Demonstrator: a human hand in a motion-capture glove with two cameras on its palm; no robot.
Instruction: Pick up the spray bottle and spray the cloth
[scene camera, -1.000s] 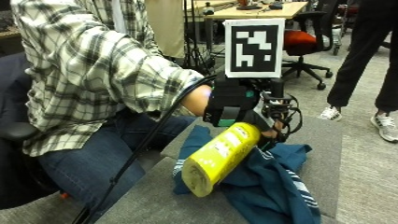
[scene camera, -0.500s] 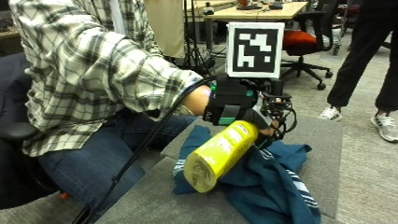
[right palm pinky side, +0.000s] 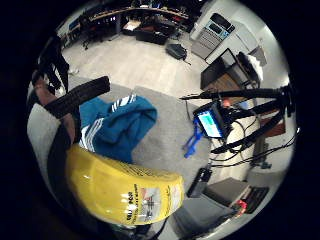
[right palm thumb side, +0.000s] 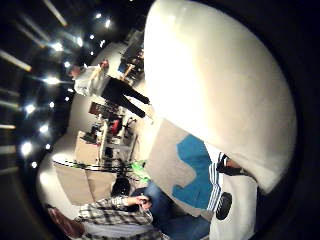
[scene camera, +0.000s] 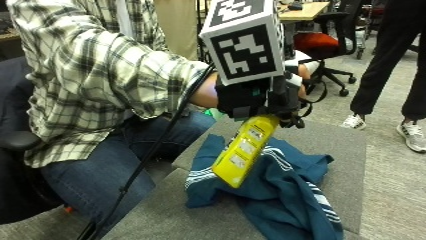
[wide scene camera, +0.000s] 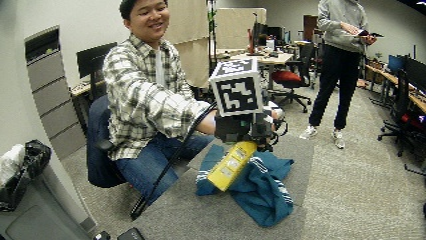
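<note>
Right hand (scene camera: 263, 95) fingers gripping yellow bottle (scene camera: 243, 150) at its top, bottle tilted, clear above teal cloth (scene camera: 286, 195) on grey desk (scene camera: 339, 145).

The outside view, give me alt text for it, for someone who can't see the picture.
A seated person's gloved right hand holds a yellow spray bottle tilted base-down over a crumpled teal cloth with white stripes, which lies on a grey table.
</note>
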